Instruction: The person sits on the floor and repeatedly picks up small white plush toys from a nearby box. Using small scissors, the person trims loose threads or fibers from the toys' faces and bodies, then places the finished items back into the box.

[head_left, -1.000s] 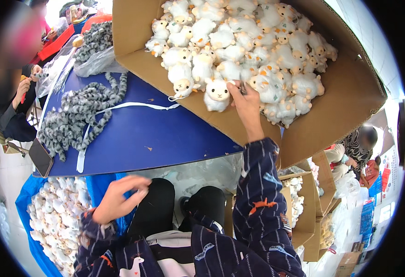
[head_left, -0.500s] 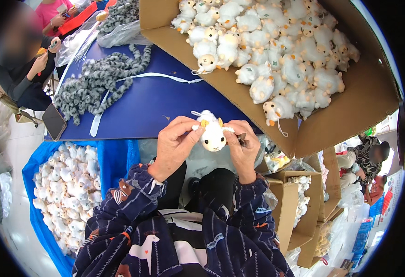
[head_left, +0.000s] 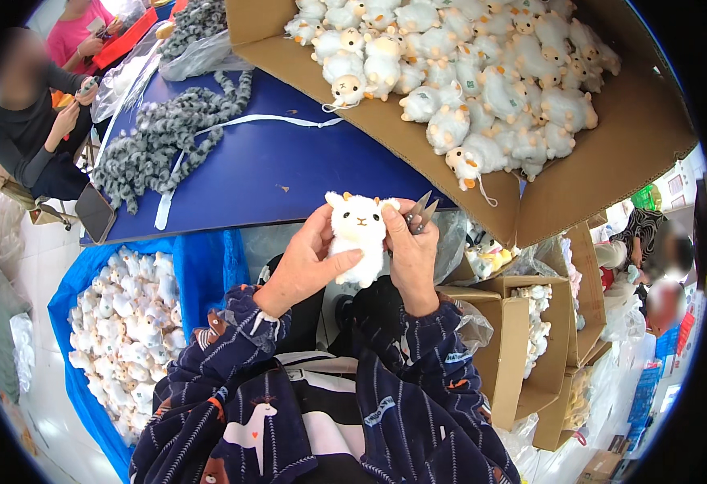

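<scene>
A small white plush sheep with black eyes and orange horns is held upright between my two hands, its face toward me. My left hand is closed around its side, with the thumb across the lower belly. The right hand pinches the head and ear on the other side. Small thread snips also sit in the right hand, their pointed blades apart and sticking up past the fingers. Just beyond my hands is the front edge of the blue table.
A large cardboard box of white plush sheep leans at the far right. At left, a blue sack holds more plush toys. Curly grey cord and white ribbon lie on the table. Cartons stand right; a co-worker sits left.
The plush sheep has been tipped upright, so its belly now shows below the face. My left thumb has moved down onto the body, and the snips' blades have come into clear view.
</scene>
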A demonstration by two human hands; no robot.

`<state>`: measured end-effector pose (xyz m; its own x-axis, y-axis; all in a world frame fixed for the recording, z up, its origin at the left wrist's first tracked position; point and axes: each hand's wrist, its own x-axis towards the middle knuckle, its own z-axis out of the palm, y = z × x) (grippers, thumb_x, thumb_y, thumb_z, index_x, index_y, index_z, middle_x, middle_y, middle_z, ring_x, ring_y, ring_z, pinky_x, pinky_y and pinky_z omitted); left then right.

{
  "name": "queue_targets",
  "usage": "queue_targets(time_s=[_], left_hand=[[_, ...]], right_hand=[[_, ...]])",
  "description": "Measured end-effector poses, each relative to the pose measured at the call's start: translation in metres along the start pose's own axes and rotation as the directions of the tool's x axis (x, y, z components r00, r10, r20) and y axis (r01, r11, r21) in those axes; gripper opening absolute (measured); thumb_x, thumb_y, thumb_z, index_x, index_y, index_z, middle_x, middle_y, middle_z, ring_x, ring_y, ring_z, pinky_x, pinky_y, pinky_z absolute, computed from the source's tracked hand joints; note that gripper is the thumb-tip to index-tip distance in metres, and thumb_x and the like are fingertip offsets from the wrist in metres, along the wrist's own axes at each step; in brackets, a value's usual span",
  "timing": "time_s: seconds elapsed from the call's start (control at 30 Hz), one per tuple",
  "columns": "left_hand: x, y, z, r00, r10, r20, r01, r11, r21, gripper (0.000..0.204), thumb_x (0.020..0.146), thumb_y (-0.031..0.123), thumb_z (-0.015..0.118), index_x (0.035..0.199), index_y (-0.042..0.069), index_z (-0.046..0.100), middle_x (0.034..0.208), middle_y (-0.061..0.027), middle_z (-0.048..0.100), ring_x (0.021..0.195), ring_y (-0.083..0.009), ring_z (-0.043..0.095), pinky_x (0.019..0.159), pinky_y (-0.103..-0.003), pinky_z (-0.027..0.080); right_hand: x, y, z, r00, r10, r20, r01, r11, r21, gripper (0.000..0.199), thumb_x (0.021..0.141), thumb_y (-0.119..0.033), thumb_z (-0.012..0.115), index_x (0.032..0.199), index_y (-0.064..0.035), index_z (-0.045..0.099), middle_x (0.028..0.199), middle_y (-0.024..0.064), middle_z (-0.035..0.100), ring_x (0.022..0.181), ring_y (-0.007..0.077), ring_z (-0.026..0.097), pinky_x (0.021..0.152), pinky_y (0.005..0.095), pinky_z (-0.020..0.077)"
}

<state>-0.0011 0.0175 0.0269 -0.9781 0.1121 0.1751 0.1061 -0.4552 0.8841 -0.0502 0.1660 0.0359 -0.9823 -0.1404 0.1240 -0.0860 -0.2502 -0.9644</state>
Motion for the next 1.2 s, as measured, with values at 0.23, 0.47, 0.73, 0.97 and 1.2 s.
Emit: queue_targets(time_s=[0.23,0.47,0.73,0.97,1.2], left_hand=[[-0.003,0.005,-0.004,0.997,-0.027,-0.066,0.026,1.0,-0.014,0.06,0.082,0.009,0.066,0.131,-0.001,0.033,0.12,-0.0112,0.052,0.109,-0.017,0.052,0.094,-0.031,0.043],[0.002,0.002,-0.018,0.963,-0.14,-0.231,0.056,0.939,-0.338,0.045,0.086,0.013,0.062,0.122,0.001,0.039,0.11,-0.0103,0.057,0.101,-0.0168,0.058,0.086,-0.032,0.048],[0.004,-0.015,-0.027,0.946,-0.28,-0.163,0.166,0.852,-0.497,0.039,0.094,0.025,0.047,0.126,0.002,0.044,0.116,-0.0078,0.056,0.105,-0.017,0.056,0.091,-0.032,0.045],[0.005,-0.013,-0.026,0.975,-0.203,-0.088,0.115,0.805,-0.581,0.044,0.093,0.026,0.05,0.129,0.003,0.04,0.121,-0.0085,0.053,0.11,-0.0182,0.053,0.093,-0.035,0.044],[-0.004,-0.009,-0.029,0.983,-0.16,-0.087,0.137,0.964,-0.226,0.05,0.085,0.019,0.063,0.126,0.0,0.043,0.114,-0.0095,0.056,0.104,-0.0176,0.056,0.089,-0.032,0.046]], right_hand=[[0.0,-0.001,0.004,0.995,0.096,0.021,-0.097,0.995,0.023,0.028,0.086,-0.023,0.064,0.099,0.0016,0.062,0.075,0.0022,0.06,0.059,0.0061,0.051,0.051,0.0204,0.0415],[-0.025,0.0,-0.013,0.983,0.009,0.184,0.054,0.941,-0.335,0.029,0.081,-0.015,0.067,0.104,0.0015,0.062,0.094,0.0032,0.063,0.055,0.0015,0.04,0.05,0.0168,0.032],[-0.035,0.002,0.001,0.956,-0.035,0.292,0.18,0.853,-0.49,0.052,0.072,-0.009,0.074,0.119,-0.0024,0.053,0.107,0.0112,0.06,0.074,0.0098,0.056,0.055,0.0199,0.0433],[-0.03,0.01,-0.003,0.96,-0.079,0.268,0.199,0.865,-0.46,0.053,0.071,-0.013,0.075,0.118,-0.0006,0.053,0.104,0.01,0.061,0.082,0.0117,0.058,0.064,0.0235,0.0466],[-0.036,0.025,0.001,0.908,-0.292,0.299,0.415,0.721,-0.555,0.048,0.065,-0.004,0.077,0.109,-0.0051,0.058,0.107,0.0124,0.057,0.077,0.0168,0.061,0.056,0.0237,0.0475]])
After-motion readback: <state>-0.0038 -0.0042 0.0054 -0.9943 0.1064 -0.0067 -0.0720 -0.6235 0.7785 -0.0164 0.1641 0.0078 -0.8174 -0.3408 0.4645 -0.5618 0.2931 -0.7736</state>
